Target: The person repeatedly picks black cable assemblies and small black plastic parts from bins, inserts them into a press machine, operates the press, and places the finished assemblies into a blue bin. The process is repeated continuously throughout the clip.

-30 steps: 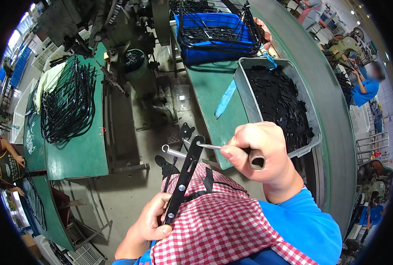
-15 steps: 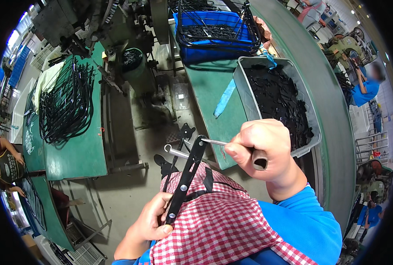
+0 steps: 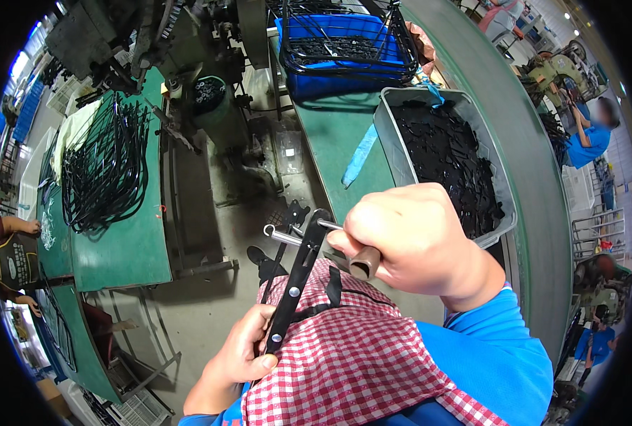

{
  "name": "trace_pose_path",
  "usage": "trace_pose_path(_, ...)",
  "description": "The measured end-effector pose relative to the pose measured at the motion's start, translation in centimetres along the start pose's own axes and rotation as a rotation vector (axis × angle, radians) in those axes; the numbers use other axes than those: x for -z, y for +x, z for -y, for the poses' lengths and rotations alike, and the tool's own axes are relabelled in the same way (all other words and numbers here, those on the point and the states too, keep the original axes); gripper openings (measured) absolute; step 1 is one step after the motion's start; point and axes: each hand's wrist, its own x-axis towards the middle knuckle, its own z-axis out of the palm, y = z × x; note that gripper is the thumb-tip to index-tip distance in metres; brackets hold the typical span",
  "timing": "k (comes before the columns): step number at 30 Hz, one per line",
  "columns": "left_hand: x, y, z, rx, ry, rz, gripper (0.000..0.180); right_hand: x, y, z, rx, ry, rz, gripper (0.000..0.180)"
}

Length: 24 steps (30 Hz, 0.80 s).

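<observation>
My left hand (image 3: pixel 248 348) is closed round the lower end of a black metal bracket (image 3: pixel 296 290) with silver rivets, holding it slanted over my checked apron. A coil spring (image 3: pixel 284 236) with a hooked loop sticks out to the left near the bracket's upper end. My right hand (image 3: pixel 408 238) is closed round a hand tool with a hollow tube handle (image 3: pixel 364 263). The tool's thin metal shaft (image 3: pixel 329 224) reaches left to the bracket's top end and touches it there. My right fingers hide most of the handle.
A grey bin (image 3: pixel 497 174) of black metal parts stands on the green table to the right. Behind it are a blue crate (image 3: pixel 323 86) and a black wire frame. Black rods (image 3: pixel 110 170) lie on the left table. A machine (image 3: pixel 220 128) stands ahead; co-workers sit at both sides.
My right hand has moved left, toward the bracket, and the tool's handle has swung left with it. Less of the shaft shows now. My left hand and the bracket have barely moved.
</observation>
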Motion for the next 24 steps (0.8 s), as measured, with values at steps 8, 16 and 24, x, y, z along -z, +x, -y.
trace_pose_path(8, -0.2, -0.1, 0.2, -0.035, 0.018, -0.019, 0.066, -1.1, -1.7, -1.6, 0.286, -0.208, -0.173, 0.015)
trace_pose_path(16, -0.2, 0.1, 0.3, 0.131, -0.037, 0.007, 0.067, -3.0, -3.4, 1.7, -0.069, -0.096, 0.148, 0.019)
trace_pose_path(24, -1.4, 0.9, -2.5, 0.148, -0.077, -0.135, 0.075, 3.7, 0.9, -0.6, 0.228, 0.05, 0.129, 0.019)
